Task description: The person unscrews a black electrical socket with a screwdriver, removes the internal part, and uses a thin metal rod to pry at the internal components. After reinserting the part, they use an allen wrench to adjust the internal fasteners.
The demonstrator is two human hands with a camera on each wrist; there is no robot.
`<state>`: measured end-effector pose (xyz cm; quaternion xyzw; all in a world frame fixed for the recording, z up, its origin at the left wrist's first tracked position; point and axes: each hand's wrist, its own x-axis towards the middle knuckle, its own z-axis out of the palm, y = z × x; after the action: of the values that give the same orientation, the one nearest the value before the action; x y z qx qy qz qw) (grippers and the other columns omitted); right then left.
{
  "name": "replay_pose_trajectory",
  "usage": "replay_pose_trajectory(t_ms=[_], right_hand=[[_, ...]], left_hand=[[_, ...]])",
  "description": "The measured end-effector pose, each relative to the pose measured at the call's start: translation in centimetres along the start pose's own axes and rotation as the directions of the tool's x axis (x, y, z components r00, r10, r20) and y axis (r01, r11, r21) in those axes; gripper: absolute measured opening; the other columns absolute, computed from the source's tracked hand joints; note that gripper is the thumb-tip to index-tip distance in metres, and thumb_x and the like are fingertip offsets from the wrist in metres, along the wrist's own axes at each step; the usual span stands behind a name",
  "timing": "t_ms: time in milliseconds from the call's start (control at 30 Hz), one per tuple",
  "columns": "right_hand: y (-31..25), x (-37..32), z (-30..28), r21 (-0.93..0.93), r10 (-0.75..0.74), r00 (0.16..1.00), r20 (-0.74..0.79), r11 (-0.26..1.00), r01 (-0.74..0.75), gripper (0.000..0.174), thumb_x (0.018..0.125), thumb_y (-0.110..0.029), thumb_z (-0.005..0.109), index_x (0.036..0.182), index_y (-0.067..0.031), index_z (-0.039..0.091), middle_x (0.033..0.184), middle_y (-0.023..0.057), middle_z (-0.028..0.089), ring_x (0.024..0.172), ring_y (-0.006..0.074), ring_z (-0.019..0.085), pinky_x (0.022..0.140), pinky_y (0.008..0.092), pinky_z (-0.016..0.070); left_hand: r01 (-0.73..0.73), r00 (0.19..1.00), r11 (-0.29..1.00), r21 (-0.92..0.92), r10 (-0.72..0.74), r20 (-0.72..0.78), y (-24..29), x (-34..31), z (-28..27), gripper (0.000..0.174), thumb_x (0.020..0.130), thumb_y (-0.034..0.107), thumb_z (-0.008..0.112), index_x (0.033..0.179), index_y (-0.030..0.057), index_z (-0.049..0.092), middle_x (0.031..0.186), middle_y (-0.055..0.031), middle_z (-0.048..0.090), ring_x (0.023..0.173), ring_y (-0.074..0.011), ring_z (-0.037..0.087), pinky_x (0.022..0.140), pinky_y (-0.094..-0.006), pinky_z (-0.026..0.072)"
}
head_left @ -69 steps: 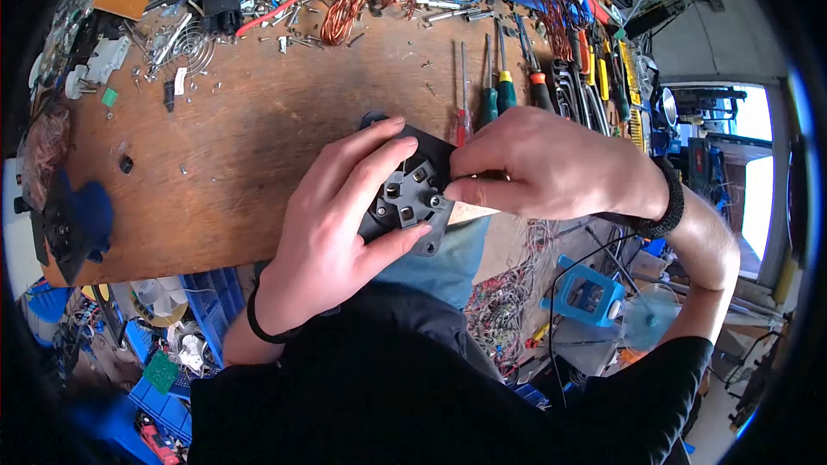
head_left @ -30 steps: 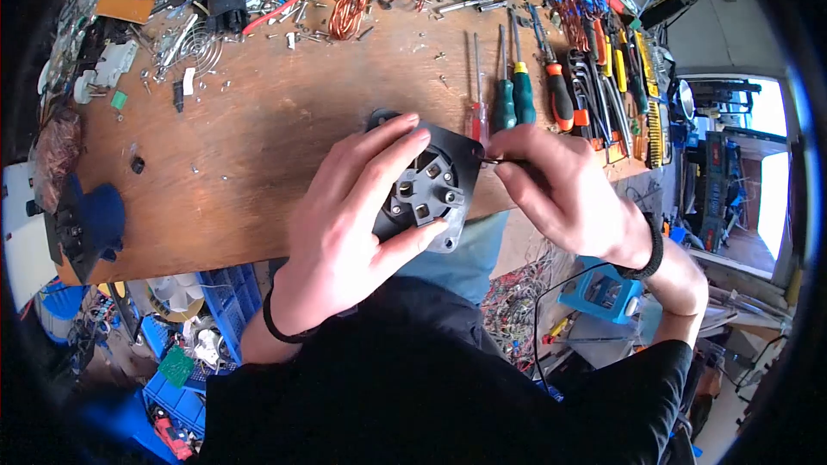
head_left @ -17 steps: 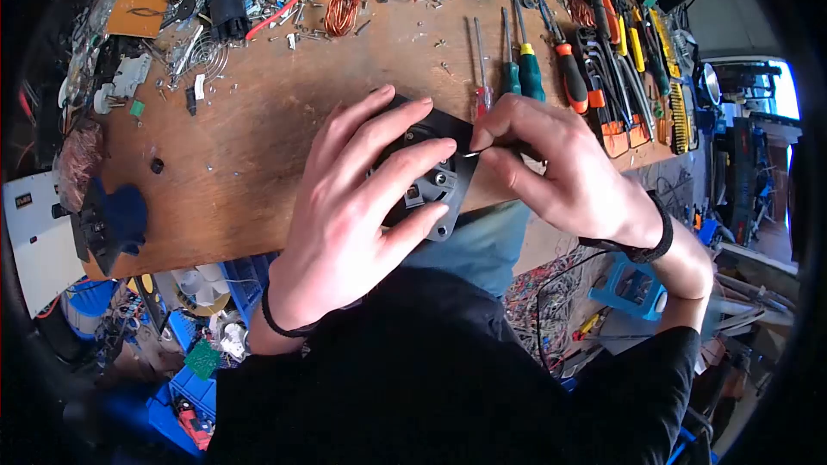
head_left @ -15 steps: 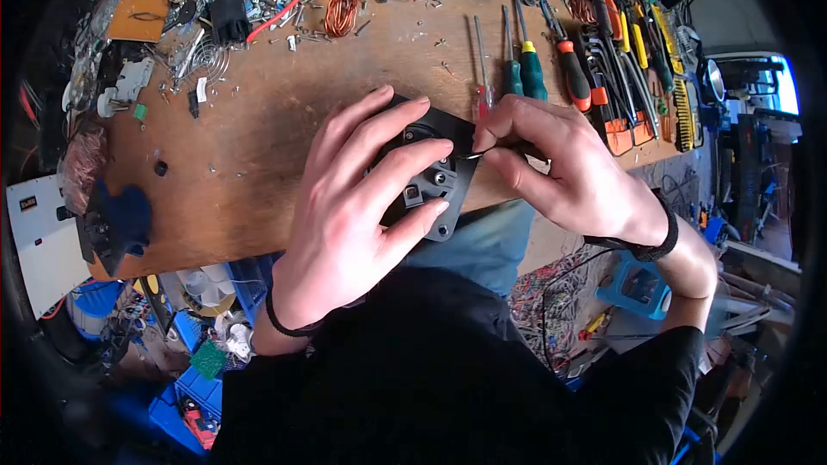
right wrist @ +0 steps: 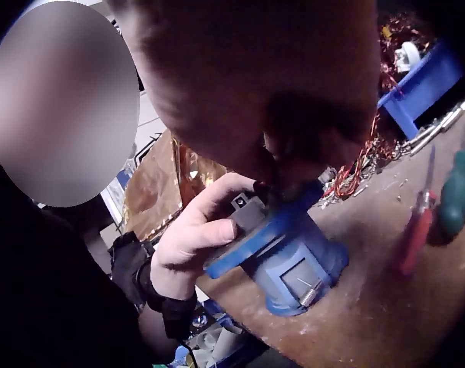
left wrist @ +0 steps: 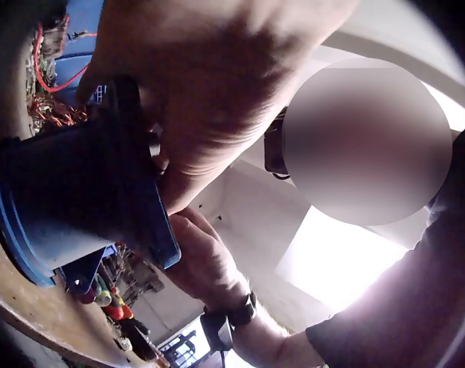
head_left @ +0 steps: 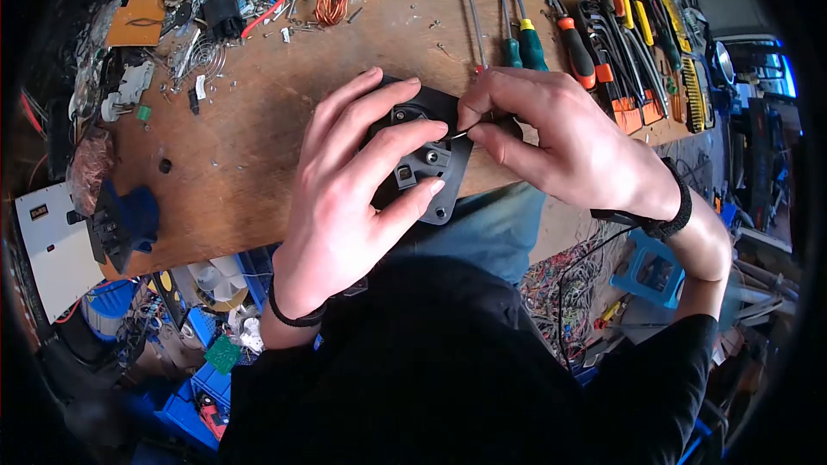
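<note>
A flanged housing with a dark square top plate stands upright at the table's front edge; its body looks blue in the left wrist view. Fingers of the left hand spread over the plate's left side, and in the right wrist view its thumb and fingers grip a raised socket part on top. At the plate's right side the right hand pinches a small thin piece between thumb and forefinger, its inner end near the left fingertips. What that piece is, I cannot tell.
Screwdrivers lie behind the right hand, with hex keys and pliers farther right. Copper wire bundles and loose metal parts line the back. A dark blue part sits at the left edge. Blue crates and tangled cables are below the table.
The right hand moved outward from the raised part, then came back over the plate's right side with the thin piece. The left fingers shifted farther across the plate's centre.
</note>
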<state>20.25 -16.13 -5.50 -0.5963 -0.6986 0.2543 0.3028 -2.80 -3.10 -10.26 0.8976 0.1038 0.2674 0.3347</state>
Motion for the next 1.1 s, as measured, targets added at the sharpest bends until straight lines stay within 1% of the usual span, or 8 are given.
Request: replay_pose_trajectory(t_ms=[200,267,400,600,767,833,1033,1100], right_hand=[[-1.2,0.8,-1.2,-0.043,0.051,0.996,0.078,0.998,-0.048,0.013,0.098,-0.007,0.072,0.106,0.002,0.067,0.093,0.0215,0.073,0.095,0.0438,0.073,0.082,0.0513,0.0563],[-1.6,0.9,-1.5,-0.063,0.067,0.994,0.083,0.996,-0.061,0.013,0.098,-0.008,0.072,0.105,0.002,0.068,0.092,0.0218,0.074,0.093,0.0443,0.073,0.082,0.0513,0.0565],[-1.5,1.2,-1.9,-0.125,0.068,0.993,0.101,0.991,-0.055,0.014,0.097,-0.01,0.074,0.102,0.0021,0.069,0.086,0.0231,0.073,0.09,0.0456,0.072,0.08,0.0511,0.0569],[-1.3,1.3,-2.7,-0.148,0.085,0.984,0.154,0.987,-0.062,0.018,0.099,-0.017,0.075,0.105,-0.0002,0.072,0.088,0.0238,0.073,0.09,0.0456,0.072,0.08,0.051,0.0568],[0.0,0.6,-3.0,-0.144,0.111,0.98,0.167,0.986,-0.088,0.023,0.102,-0.022,0.073,0.113,-0.0016,0.076,0.096,0.0253,0.074,0.098,0.0457,0.071,0.085,0.0503,0.0562],[0.5,-0.1,-3.1,-0.165,0.125,0.983,0.136,0.981,-0.102,0.027,0.104,-0.023,0.07,0.12,-0.0024,0.077,0.104,0.0265,0.074,0.107,0.045,0.07,0.093,0.0503,0.0553],[-0.1,0.0,-3.6,-0.15,0.142,0.981,0.132,0.981,-0.122,0.028,0.105,-0.024,0.069,0.121,-0.0029,0.078,0.105,0.0255,0.076,0.109,0.0452,0.071,0.097,0.0503,0.0555],[0.5,0.3,-3.8,-0.158,0.105,0.98,0.168,0.984,-0.078,0.028,0.107,-0.025,0.068,0.122,-0.0019,0.077,0.094,0.0213,0.076,0.093,0.0359,0.077,0.087,0.0454,0.059]], left_hand=[[0.021,1.0,1.0,0.002,-0.021,0.009,0.4,0.1,-0.2,0.043,0.083,0.018,0.088,0.124,0.0069,0.078,0.149,-0.0153,0.067,0.148,-0.0425,0.054,0.123,-0.0561,0.0424],[-0.051,0.999,0.998,0.043,0.05,0.014,0.6,0.4,-0.6,0.034,0.087,0.017,0.086,0.12,0.0065,0.079,0.143,-0.0149,0.07,0.143,-0.0413,0.059,0.121,-0.0574,0.0425],[-0.026,1.0,0.994,0.107,0.026,0.006,1.0,1.3,-0.6,0.02,0.092,0.014,0.082,0.11,0.0049,0.078,0.132,-0.0143,0.075,0.135,-0.0388,0.065,0.119,-0.0586,0.0432],[0.027,0.999,0.998,-0.05,-0.025,0.037,1.2,3.1,-0.3,0.011,0.094,0.007,0.076,0.101,0.0016,0.071,0.119,-0.0142,0.076,0.122,-0.036,0.068,0.109,-0.0469,0.0499],[0.0,0.94,1.0,-0.027,0.009,0.342,0.4,5.8,-2.5,0.015,0.097,0.013,0.073,0.1,-0.0008,0.068,0.122,-0.0154,0.073,0.121,-0.0335,0.066,0.107,-0.0431,0.0501],[-0.008,0.917,0.999,-0.051,0.028,0.397,-0.1,6.5,-2.9,0.015,0.098,0.013,0.072,0.101,-0.0007,0.068,0.124,-0.0156,0.073,0.121,-0.0337,0.066,0.106,-0.0431,0.0501],[0.025,0.834,0.998,-0.055,0.009,0.552,-0.4,7.5,-3.7,0.014,0.102,0.013,0.07,0.104,-0.0005,0.067,0.125,-0.0145,0.07,0.119,-0.0294,0.067,0.105,-0.0408,0.051],[0.045,0.825,0.994,-0.104,0.022,0.564,-0.7,7.8,-3.6,0.015,0.103,0.014,0.07,0.104,-0.0011,0.068,0.124,-0.0129,0.069,0.118,-0.0266,0.067,0.104,-0.0392,0.0514]])
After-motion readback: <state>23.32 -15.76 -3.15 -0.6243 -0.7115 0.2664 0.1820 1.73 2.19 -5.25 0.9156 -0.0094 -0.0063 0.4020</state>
